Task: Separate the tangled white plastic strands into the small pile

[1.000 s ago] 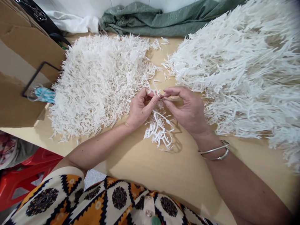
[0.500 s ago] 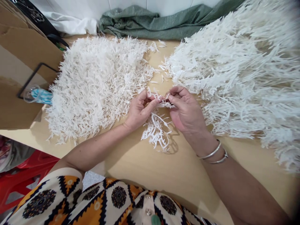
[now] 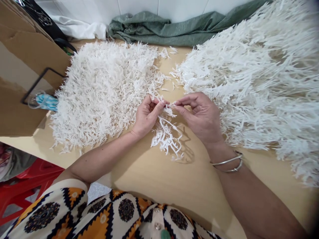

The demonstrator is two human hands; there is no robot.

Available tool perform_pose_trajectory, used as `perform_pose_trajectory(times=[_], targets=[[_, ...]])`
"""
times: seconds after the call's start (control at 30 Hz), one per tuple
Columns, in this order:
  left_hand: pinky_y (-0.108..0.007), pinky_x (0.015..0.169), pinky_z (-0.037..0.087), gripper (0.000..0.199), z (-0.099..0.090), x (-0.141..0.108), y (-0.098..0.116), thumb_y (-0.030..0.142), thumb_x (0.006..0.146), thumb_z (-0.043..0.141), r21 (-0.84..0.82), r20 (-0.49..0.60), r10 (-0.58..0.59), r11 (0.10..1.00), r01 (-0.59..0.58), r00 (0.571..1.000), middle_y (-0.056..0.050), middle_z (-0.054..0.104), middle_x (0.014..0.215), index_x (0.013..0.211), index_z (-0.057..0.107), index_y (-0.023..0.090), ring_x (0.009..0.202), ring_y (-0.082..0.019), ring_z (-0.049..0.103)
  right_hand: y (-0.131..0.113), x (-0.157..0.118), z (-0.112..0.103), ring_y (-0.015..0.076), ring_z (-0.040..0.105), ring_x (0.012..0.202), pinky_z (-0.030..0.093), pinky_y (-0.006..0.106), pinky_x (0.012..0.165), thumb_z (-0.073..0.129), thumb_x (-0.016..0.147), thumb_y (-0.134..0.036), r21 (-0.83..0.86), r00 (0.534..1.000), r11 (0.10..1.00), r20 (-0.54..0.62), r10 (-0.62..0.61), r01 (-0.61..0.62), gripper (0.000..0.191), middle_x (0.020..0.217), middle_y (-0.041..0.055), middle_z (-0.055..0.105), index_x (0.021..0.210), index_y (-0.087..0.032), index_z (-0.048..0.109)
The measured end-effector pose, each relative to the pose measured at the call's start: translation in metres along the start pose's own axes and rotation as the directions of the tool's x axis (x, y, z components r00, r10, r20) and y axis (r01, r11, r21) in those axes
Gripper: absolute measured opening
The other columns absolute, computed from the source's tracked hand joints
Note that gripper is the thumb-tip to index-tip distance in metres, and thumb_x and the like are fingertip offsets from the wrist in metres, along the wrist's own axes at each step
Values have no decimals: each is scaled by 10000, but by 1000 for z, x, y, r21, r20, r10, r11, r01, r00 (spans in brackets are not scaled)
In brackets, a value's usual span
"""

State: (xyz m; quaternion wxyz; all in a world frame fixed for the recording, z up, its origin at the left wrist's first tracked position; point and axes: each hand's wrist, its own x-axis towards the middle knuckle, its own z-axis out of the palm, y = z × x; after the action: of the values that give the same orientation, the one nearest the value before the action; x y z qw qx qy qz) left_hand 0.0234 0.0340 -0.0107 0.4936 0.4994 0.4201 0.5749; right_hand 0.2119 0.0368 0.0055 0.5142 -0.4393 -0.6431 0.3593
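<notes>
My left hand (image 3: 147, 116) pinches a white branching plastic strand (image 3: 170, 141) between thumb and forefinger, and part of the strand hangs down over the table. Facing it, my right hand (image 3: 201, 116) has thumb and forefinger closed on the strand's upper right end. The fingertips of both hands are a short gap apart. Left of them lies a wide pile of short white plastic pieces (image 3: 104, 93). A larger heap of longer white branching strands (image 3: 259, 83) spreads to the right of my right hand.
Cardboard box (image 3: 22, 73) at the left, with a black wire loop and a blue-and-white item (image 3: 47, 101) beside it. Green cloth (image 3: 164, 30) and white cloth (image 3: 79, 28) lie along the tiled wall. A red stool (image 3: 27, 186) stands at lower left. Loose bits lie between the piles.
My right hand has moved slightly right, its fingers now straighter, and the gap between my fingertips is wider. The hanging strand has shifted a little. The view has tilted slightly.
</notes>
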Motion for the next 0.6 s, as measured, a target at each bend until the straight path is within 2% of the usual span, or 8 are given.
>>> perform_pose_trajectory(times=[0.07, 0.17, 0.3, 0.37, 0.43, 0.5, 0.6], targets=[[-210, 744, 536, 420, -1, 0, -1, 552, 909, 801, -12, -4, -25, 1000, 25, 1000, 11, 746, 879, 889, 569, 203, 777, -71, 663, -2, -1, 2, 200, 763, 934, 622, 398, 917, 808, 897, -206, -77, 995, 993, -17, -96, 94, 138, 986, 2, 796, 1007, -274, 759], [-203, 712, 526, 430, 0, 1, 0, 552, 909, 801, -13, 13, -38, 999, 38, 999, 30, 699, 815, 879, 553, 203, 745, -66, 648, -2, 0, 3, 218, 770, 968, 612, 424, 941, 743, 949, -198, -225, 971, 945, 41, -234, 237, 109, 1017, 20, 822, 1024, -272, 769], [-196, 707, 536, 431, 1, 1, 2, 552, 897, 812, -23, 34, -17, 1000, 18, 999, 38, 686, 793, 878, 560, 204, 735, -62, 658, 4, -1, 2, 248, 769, 959, 587, 471, 957, 657, 987, -215, -341, 955, 892, 99, -280, 297, 113, 1005, 39, 829, 1030, -267, 747], [-193, 697, 536, 415, 1, 1, 1, 534, 900, 818, -29, 45, 0, 1000, 1, 999, 37, 698, 798, 876, 569, 203, 731, -60, 665, 6, -3, 3, 250, 752, 937, 580, 474, 944, 649, 976, -230, -353, 964, 897, 101, -245, 264, 85, 988, 40, 809, 1012, -267, 717], [-197, 703, 537, 392, 1, 0, 0, 513, 915, 812, -34, 62, 13, 999, -11, 998, 33, 717, 813, 882, 573, 204, 737, -62, 674, 7, -4, 6, 227, 728, 901, 584, 435, 887, 660, 958, -243, -279, 986, 946, 70, -152, 166, 58, 963, 28, 772, 1007, -267, 679], [-208, 719, 546, 371, 1, -1, -1, 500, 934, 796, -30, 87, 18, 999, -16, 996, 22, 744, 847, 898, 573, 205, 760, -71, 693, 8, -4, 10, 185, 696, 822, 583, 373, 802, 673, 946, -260, -103, 1000, 995, 22, -10, 12, 54, 912, 2, 725, 989, -268, 640], [-225, 728, 559, 350, 1, -4, -1, 495, 957, 770, -19, 118, 55, 998, -53, 991, 9, 776, 902, 922, 573, 208, 784, -83, 720, 16, 2, 13, 148, 662, 761, 580, 335, 780, 682, 936, -280, 202, 977, 965, -104, 188, -164, 78, 848, -25, 681, 932, -269, 605]])
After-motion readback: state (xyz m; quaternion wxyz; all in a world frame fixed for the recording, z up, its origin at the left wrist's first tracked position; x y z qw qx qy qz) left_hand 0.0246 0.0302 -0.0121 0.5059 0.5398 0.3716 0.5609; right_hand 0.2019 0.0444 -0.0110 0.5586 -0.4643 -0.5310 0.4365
